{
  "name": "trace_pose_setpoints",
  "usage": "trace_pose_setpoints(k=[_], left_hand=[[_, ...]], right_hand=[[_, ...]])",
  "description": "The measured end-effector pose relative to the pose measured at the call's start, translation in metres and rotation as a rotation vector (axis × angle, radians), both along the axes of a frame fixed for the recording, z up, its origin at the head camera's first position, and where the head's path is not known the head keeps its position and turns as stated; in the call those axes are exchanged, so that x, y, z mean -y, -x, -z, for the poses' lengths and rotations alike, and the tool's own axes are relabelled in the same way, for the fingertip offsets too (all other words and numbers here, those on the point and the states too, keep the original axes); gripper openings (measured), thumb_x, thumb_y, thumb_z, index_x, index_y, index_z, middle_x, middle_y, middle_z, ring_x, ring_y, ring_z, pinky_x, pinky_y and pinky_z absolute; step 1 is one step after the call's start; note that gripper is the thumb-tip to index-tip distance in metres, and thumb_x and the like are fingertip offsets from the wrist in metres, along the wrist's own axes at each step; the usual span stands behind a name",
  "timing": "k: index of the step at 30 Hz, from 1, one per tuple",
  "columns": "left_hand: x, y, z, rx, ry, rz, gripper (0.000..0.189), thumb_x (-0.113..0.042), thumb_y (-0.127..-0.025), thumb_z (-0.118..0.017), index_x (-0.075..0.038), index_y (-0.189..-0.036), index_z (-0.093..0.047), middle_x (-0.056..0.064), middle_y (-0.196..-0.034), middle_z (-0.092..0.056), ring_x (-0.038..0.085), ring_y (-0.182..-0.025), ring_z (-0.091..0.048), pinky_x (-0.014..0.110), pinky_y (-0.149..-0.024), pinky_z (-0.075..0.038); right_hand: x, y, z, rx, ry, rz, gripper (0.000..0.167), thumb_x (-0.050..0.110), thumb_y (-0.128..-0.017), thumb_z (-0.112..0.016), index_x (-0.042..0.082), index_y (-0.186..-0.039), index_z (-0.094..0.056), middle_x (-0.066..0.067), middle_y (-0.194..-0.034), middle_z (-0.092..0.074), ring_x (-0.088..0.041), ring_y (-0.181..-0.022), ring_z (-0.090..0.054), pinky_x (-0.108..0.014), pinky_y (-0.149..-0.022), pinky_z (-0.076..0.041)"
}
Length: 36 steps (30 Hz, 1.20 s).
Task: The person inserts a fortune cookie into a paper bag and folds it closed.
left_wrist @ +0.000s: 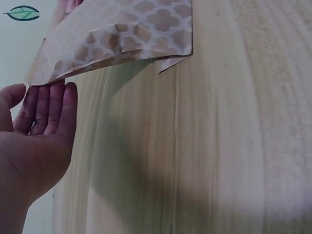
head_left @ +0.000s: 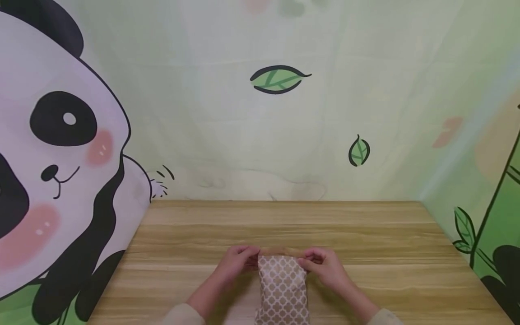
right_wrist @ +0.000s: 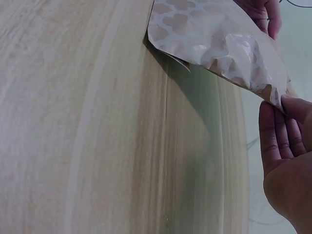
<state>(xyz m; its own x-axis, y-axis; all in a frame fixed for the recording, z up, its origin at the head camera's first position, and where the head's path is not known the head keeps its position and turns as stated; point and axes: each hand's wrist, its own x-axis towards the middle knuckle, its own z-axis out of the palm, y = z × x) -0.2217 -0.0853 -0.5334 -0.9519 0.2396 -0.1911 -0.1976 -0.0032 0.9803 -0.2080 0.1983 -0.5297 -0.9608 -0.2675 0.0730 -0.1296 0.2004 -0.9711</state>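
A flat paper bag (head_left: 283, 289) with a tan and white lattice pattern lies lengthwise in front of me, its plain brown top edge away from me. My left hand (head_left: 237, 262) pinches the top left corner between thumb and fingertips. At the opposite top corner, my right hand (head_left: 328, 267) pinches the paper, thumb above and fingers beneath. Both wrist views show the held end of the bag (left_wrist: 161, 24) raised over the table, with a shadow under it. In the right wrist view its surface (right_wrist: 214, 39) looks crinkled and glossy, and a small flap sticks out at the near end.
The wooden table (head_left: 183, 234) runs back to a fabric backdrop (head_left: 211, 113) printed with leaves. A large printed panda (head_left: 81, 180) covers the left side wall, and green plant prints (head_left: 463, 228) mark the right one.
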Motion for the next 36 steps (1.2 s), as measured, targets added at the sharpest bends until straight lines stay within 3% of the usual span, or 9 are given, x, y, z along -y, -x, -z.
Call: trace_pose_setpoints(k=[7,14,22,30,36], left_hand=[[0.000,0.006,-0.001,0.076,-0.010,0.026,0.034,-0.021,-0.107,-0.060,0.010,-0.118,-0.070,0.005,-0.092,-0.075,0.014,-0.082,-0.071,0.031,-0.085,-0.063],[0.004,0.014,-0.004,0.144,-0.050,0.104,0.028,-0.019,-0.107,-0.057,0.004,-0.112,-0.073,0.003,-0.090,-0.073,0.013,-0.083,-0.070,0.027,-0.083,-0.062],[0.007,0.015,-0.010,0.126,-0.012,0.181,0.029,-0.020,-0.105,-0.063,0.004,-0.118,-0.072,0.004,-0.096,-0.076,0.015,-0.089,-0.071,0.033,-0.090,-0.062],[0.008,0.018,-0.010,0.116,0.015,0.223,0.023,-0.017,-0.100,-0.070,0.002,-0.112,-0.075,0.004,-0.093,-0.076,0.015,-0.087,-0.072,0.036,-0.090,-0.064],[0.009,0.021,-0.012,0.099,0.044,0.263,0.030,-0.017,-0.100,-0.069,0.007,-0.117,-0.072,0.009,-0.098,-0.079,0.017,-0.089,-0.075,0.039,-0.092,-0.064]], right_hand=[[0.000,0.001,-0.001,0.011,-0.010,-0.005,0.018,0.003,-0.097,-0.075,-0.013,-0.106,-0.072,-0.023,-0.095,-0.077,-0.010,-0.076,-0.070,-0.026,-0.072,-0.063],[0.000,0.000,-0.003,0.018,-0.006,-0.013,0.018,0.002,-0.097,-0.075,-0.013,-0.105,-0.072,-0.023,-0.093,-0.076,-0.009,-0.074,-0.069,-0.026,-0.071,-0.062],[-0.001,0.001,-0.002,0.015,0.000,-0.014,0.017,0.000,-0.096,-0.075,-0.015,-0.105,-0.071,-0.025,-0.093,-0.076,-0.007,-0.074,-0.069,-0.023,-0.071,-0.061],[-0.001,0.001,-0.003,0.002,-0.001,-0.026,0.017,0.002,-0.097,-0.075,-0.013,-0.104,-0.072,-0.024,-0.093,-0.076,-0.008,-0.074,-0.069,-0.024,-0.071,-0.062],[-0.001,0.001,-0.001,-0.008,-0.003,-0.045,0.017,0.002,-0.097,-0.075,-0.013,-0.104,-0.072,-0.021,-0.091,-0.076,-0.008,-0.074,-0.069,-0.025,-0.071,-0.062]])
